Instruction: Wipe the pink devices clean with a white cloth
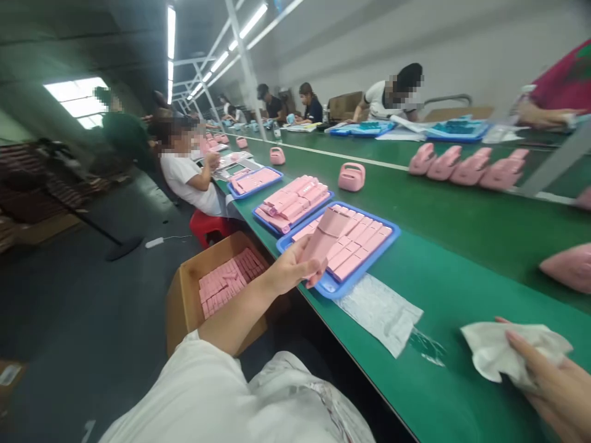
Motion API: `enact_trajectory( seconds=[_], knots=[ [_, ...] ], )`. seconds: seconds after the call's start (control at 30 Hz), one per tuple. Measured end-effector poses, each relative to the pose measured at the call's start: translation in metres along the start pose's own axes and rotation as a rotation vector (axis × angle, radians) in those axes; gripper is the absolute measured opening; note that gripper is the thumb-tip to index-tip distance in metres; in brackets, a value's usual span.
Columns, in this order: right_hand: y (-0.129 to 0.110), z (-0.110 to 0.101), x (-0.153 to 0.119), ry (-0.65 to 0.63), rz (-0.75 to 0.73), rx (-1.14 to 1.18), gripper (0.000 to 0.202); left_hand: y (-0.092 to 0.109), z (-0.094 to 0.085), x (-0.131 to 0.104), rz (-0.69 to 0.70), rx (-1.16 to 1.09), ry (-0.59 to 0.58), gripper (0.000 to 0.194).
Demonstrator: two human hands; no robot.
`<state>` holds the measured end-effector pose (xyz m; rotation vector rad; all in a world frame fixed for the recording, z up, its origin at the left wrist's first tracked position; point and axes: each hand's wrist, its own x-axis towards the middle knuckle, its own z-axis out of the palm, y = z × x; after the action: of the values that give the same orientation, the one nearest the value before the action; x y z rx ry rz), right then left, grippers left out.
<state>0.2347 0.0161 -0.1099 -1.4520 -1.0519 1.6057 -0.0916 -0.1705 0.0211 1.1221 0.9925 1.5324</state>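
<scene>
Gripping one pink case (327, 234) in the left hand (295, 267): bending the thumb across the lower end, curling the fingers around the opposite side, opening the grip only as wide as the case. Tilting the case upward and away from the left wrist, in front of the near blue tray (393, 234).

Holding a white cloth (512, 344) in the right hand (542, 369), over the green table (452, 277): partly bending the fingers, bunching the fabric beneath them. Hiding some fingers behind the folds; not being able to tell how tightly.

Extending the left hand beside the near blue tray, finding rows of further pink cases lying there, just beyond the fingers. Looking past the left hand to a second blue tray (257, 215), next to the first and piled with pink cases, then to a third blue tray (279, 177) farther off. Passing the left forearm in front of a cardboard box (181, 307), below the table edge and filled with small pink pieces.

Having a plastic bag (381, 314) lying flat between the hands. Facing a pink handled shell (351, 178) beyond the left hand and a row of four pink shells (466, 166) beyond the right. Seeing a co-worker in a white T-shirt (194, 178) sitting on a red stool (207, 227), left of the left hand and well beyond it.
</scene>
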Motion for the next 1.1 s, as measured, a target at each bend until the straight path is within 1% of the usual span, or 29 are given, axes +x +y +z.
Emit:
enact_trajectory(
  seconds=[0.07, 0.13, 0.27, 0.33, 0.4, 0.53, 0.6, 0.67, 0.7, 0.77, 0.83, 0.97, 1.03, 1.1],
  knots=[
    [-0.008, 0.005, -0.01, 0.028, 0.049, 0.051, 0.019, 0.003, 0.004, -0.002, -0.002, 0.029, -0.026, 0.046],
    [-0.015, 0.01, -0.014, 0.028, 0.071, 0.092, 0.02, 0.005, 0.008, -0.003, -0.003, 0.035, -0.063, 0.039],
    [-0.023, 0.014, -0.017, 0.035, 0.101, 0.147, 0.03, 0.006, 0.016, -0.001, -0.014, 0.051, -0.125, 0.034],
    [-0.024, 0.014, -0.018, 0.047, 0.107, 0.168, 0.031, 0.005, 0.02, 0.002, -0.023, 0.027, -0.149, 0.031],
    [-0.025, 0.015, -0.019, 0.055, 0.105, 0.173, 0.027, 0.005, 0.023, 0.005, -0.059, -0.056, -0.159, 0.033],
    [-0.025, 0.017, -0.018, 0.084, 0.102, 0.207, 0.01, 0.002, 0.029, 0.011, -0.208, -0.259, -0.127, 0.044],
    [-0.024, 0.017, -0.018, 0.144, 0.057, 0.22, 0.012, -0.002, 0.031, 0.015, -0.255, -0.312, -0.136, 0.046],
    [-0.022, 0.016, -0.017, 0.208, -0.014, 0.169, 0.014, -0.008, 0.034, 0.017, -0.276, -0.335, -0.16, 0.049],
    [-0.021, 0.015, -0.017, 0.22, -0.044, 0.132, 0.014, -0.012, 0.035, 0.019, -0.279, -0.339, -0.175, 0.051],
    [-0.018, 0.012, -0.015, 0.198, -0.076, 0.085, 0.018, -0.02, 0.04, 0.022, -0.287, -0.348, -0.205, 0.054],
    [-0.014, 0.011, -0.012, 0.145, -0.089, 0.103, 0.021, -0.028, 0.047, 0.026, -0.327, -0.371, -0.226, 0.056],
    [-0.007, 0.016, -0.014, 0.142, -0.154, 0.2, 0.032, -0.048, 0.071, 0.036, -0.496, -0.483, -0.229, 0.053],
    [-0.006, 0.021, -0.022, 0.127, -0.265, 0.235, 0.044, -0.061, 0.085, 0.042, -0.564, -0.542, -0.21, 0.054],
    [-0.007, 0.027, -0.032, 0.071, -0.442, 0.179, 0.053, -0.075, 0.098, 0.048, -0.62, -0.571, -0.176, 0.062]
  ],
)
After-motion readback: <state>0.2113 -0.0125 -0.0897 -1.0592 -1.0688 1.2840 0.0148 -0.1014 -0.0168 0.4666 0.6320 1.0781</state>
